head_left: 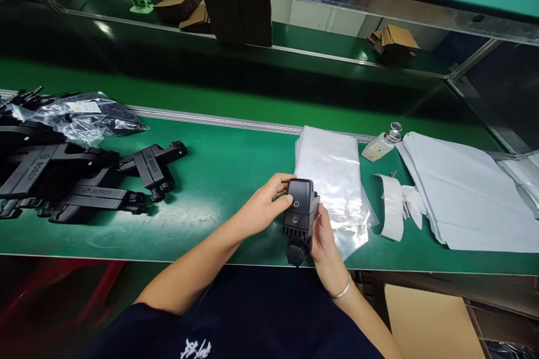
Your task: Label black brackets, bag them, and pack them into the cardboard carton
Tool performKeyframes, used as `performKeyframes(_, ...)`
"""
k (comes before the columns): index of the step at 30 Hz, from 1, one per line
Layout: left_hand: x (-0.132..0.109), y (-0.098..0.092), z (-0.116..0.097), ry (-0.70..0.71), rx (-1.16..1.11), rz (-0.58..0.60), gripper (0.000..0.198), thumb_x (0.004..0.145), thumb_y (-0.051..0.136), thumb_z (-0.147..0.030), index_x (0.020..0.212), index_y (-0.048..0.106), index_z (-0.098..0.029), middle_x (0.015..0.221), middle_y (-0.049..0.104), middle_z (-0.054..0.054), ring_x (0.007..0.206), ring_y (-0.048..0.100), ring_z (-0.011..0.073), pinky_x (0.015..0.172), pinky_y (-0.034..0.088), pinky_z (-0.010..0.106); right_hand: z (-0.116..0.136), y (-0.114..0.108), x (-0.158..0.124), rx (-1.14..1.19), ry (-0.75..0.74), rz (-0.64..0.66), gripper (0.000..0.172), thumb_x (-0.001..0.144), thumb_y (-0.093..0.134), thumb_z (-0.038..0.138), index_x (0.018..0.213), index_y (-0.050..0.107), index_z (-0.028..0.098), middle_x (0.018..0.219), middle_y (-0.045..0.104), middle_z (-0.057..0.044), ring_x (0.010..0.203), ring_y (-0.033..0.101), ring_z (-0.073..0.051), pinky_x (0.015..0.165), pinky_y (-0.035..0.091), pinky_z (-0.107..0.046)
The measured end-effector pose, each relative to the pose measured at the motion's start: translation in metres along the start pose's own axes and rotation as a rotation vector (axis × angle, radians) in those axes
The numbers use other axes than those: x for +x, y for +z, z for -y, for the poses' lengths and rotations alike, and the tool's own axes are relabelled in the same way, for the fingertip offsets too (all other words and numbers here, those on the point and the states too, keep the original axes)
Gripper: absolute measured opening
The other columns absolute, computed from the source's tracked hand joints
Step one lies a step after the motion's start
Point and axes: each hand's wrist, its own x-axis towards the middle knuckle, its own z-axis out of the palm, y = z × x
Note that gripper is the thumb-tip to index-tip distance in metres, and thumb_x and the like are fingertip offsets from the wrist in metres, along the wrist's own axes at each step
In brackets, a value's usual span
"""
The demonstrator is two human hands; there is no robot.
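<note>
Both hands hold a small black plastic device [300, 213] with two round buttons and a knob at its lower end, just above the near edge of the green bench [219, 179]. My left hand [263, 207] grips its upper left side, thumb next to a button. My right hand [325, 244] holds its right side from below; a thin bracelet sits on that wrist. Directly behind the device lies a stack of clear plastic bags [332, 173].
Several black Bosch-marked brackets [84, 179] and a crinkled plastic bag [84, 114] lie at the left. A small glass bottle [381, 145], strips of white paper [396, 204] and a pile of white sheets [463, 196] sit at the right. Cardboard boxes [189, 10] rest on the far shelf.
</note>
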Motion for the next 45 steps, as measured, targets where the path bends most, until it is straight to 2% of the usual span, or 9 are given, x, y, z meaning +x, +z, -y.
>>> performKeyframes(5, -0.024, -0.010, 0.004, -0.007, 0.184, 0.078, 0.090, 0.073, 0.080, -0.033, 0.151, 0.034, -0.027, 0.148, 0.049, 0.010, 0.132, 0.050, 0.0337, 0.112, 0.037, 0.047, 0.010, -0.012, -0.006, 0.365, -0.087, -0.194, 0.050, 0.078, 0.069, 0.058, 0.117, 0.058, 0.028, 0.105, 0.071, -0.004, 0.099, 0.068, -0.024, 0.087, 0.056, -0.041)
performKeyframes(8, -0.038, -0.016, 0.012, -0.057, 0.231, 0.051, 0.085, 0.078, 0.076, -0.035, 0.151, 0.033, -0.030, 0.149, 0.049, 0.009, 0.131, 0.051, 0.0334, 0.112, 0.038, 0.048, 0.016, -0.021, -0.016, 0.314, -0.202, -0.163, 0.060, 0.066, 0.083, 0.053, 0.115, 0.056, 0.031, 0.107, 0.069, -0.004, 0.100, 0.067, -0.025, 0.092, 0.053, -0.044)
performKeyframes(12, -0.049, -0.020, 0.019, -0.061, 0.207, 0.019, 0.081, 0.076, 0.077, -0.037, 0.148, 0.040, -0.033, 0.148, 0.051, 0.008, 0.133, 0.049, 0.0360, 0.112, 0.037, 0.051, 0.017, -0.023, -0.023, 0.214, -0.194, -0.070, 0.062, 0.067, 0.080, 0.057, 0.117, 0.053, 0.031, 0.112, 0.068, -0.008, 0.109, 0.064, -0.029, 0.097, 0.049, -0.050)
performKeyframes(21, -0.046, -0.024, 0.019, -0.077, 0.111, -0.064, 0.080, 0.069, 0.083, -0.034, 0.142, 0.049, -0.031, 0.133, 0.062, 0.010, 0.119, 0.061, 0.0332, 0.102, 0.048, 0.045, 0.010, -0.024, -0.020, 0.102, -0.170, -0.100, 0.068, 0.068, 0.077, 0.063, 0.122, 0.052, 0.032, 0.108, 0.067, -0.006, 0.102, 0.064, -0.028, 0.090, 0.052, -0.044)
performKeyframes(26, -0.039, -0.024, 0.018, -0.132, -0.169, -0.116, 0.102, 0.070, 0.083, -0.047, 0.153, 0.026, -0.034, 0.115, 0.070, 0.010, 0.090, 0.071, 0.0262, 0.081, 0.058, 0.038, 0.025, -0.030, -0.018, 0.106, -0.107, 0.028, 0.073, 0.072, 0.074, 0.062, 0.132, 0.051, 0.028, 0.101, 0.069, -0.007, 0.087, 0.069, -0.025, 0.079, 0.058, -0.043)
performKeyframes(30, -0.033, -0.025, 0.022, -0.369, -0.434, -0.177, 0.074, 0.071, 0.076, -0.061, 0.135, 0.056, -0.029, 0.103, 0.073, 0.008, 0.073, 0.070, 0.0204, 0.058, 0.056, 0.026, 0.039, -0.028, -0.013, 0.032, -0.063, -0.001, 0.040, 0.077, 0.074, 0.054, 0.101, 0.066, 0.023, 0.077, 0.067, -0.002, 0.067, 0.068, -0.020, 0.066, 0.062, -0.039)
performKeyframes(33, -0.033, -0.023, 0.031, -0.491, -0.594, -0.170, 0.055, 0.073, 0.075, -0.061, 0.116, 0.069, -0.027, 0.099, 0.074, 0.007, 0.071, 0.070, 0.0189, 0.055, 0.055, 0.025, 0.043, -0.024, -0.010, 0.043, -0.057, -0.053, 0.035, 0.077, 0.076, 0.052, 0.094, 0.065, 0.023, 0.067, 0.062, 0.002, 0.061, 0.065, -0.016, 0.064, 0.063, -0.036)
performKeyframes(40, -0.034, -0.019, 0.039, -0.590, -0.787, -0.156, 0.045, 0.076, 0.075, -0.055, 0.107, 0.071, -0.023, 0.091, 0.075, 0.004, 0.067, 0.069, 0.0152, 0.058, 0.056, 0.022, 0.040, -0.023, -0.008, 0.026, -0.046, -0.070, 0.043, 0.076, 0.075, 0.056, 0.098, 0.062, 0.021, 0.064, 0.062, 0.004, 0.058, 0.067, -0.016, 0.060, 0.062, -0.030)
performKeyframes(45, -0.032, -0.025, 0.035, -0.612, -0.757, -0.131, 0.043, 0.090, 0.065, -0.044, 0.126, 0.063, -0.021, 0.096, 0.075, 0.006, 0.070, 0.071, 0.0161, 0.061, 0.058, 0.023, 0.043, -0.022, -0.011, -0.045, -0.125, -0.075, 0.043, 0.079, 0.070, 0.058, 0.099, 0.060, 0.021, 0.068, 0.063, 0.002, 0.059, 0.067, -0.016, 0.059, 0.062, -0.031)
